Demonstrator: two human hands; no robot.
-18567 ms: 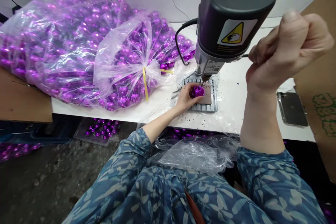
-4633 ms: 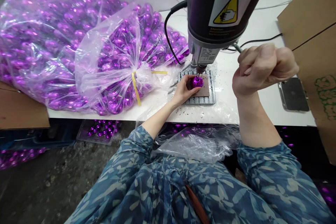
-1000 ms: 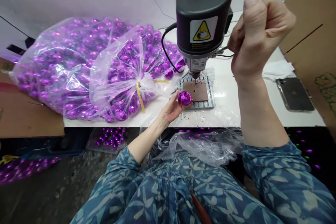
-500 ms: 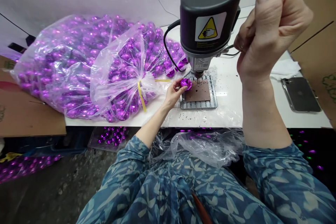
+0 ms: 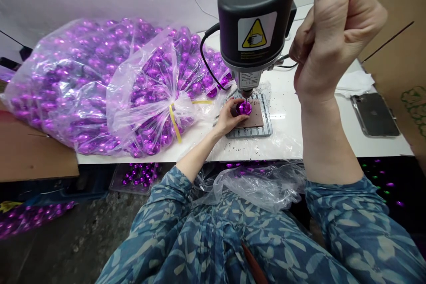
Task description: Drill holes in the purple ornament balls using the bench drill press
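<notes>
Left hand [image 5: 229, 115]: thumb and fingertips closed in a pinch around the left side of one faceted purple ball [image 5: 244, 108]. The ball is now held over the brown board [image 5: 255, 117], directly below the bit [image 5: 246, 100]; half a second earlier it was held at the board's left edge, and the small dark hole then seen in the board is now covered from view. By this shift the ball appears to have been brought into line for drilling; whether the bit touches it cannot be told. Right hand [image 5: 336, 40]: fist closed round the end of the lever [image 5: 284, 58], kept raised beside the drill press [image 5: 256, 17], so the downstroke is judged not yet made. Beneath the board, a slotted metal base [image 5: 267, 131] is set near the front edge of the worktop [image 5: 286, 128], with dark shavings scattered about it. Along the worktop's left side, a large clear bag [image 5: 120, 93] of similar balls is laid, its neck bound with a yellow tie [image 5: 174, 125]. Towards the front right corner, a phone [image 5: 376, 116] is placed, with white tissue [image 5: 357, 83] just behind it. Below the front edge, crumpled clear film [image 5: 258, 186] is draped before the person.
</notes>
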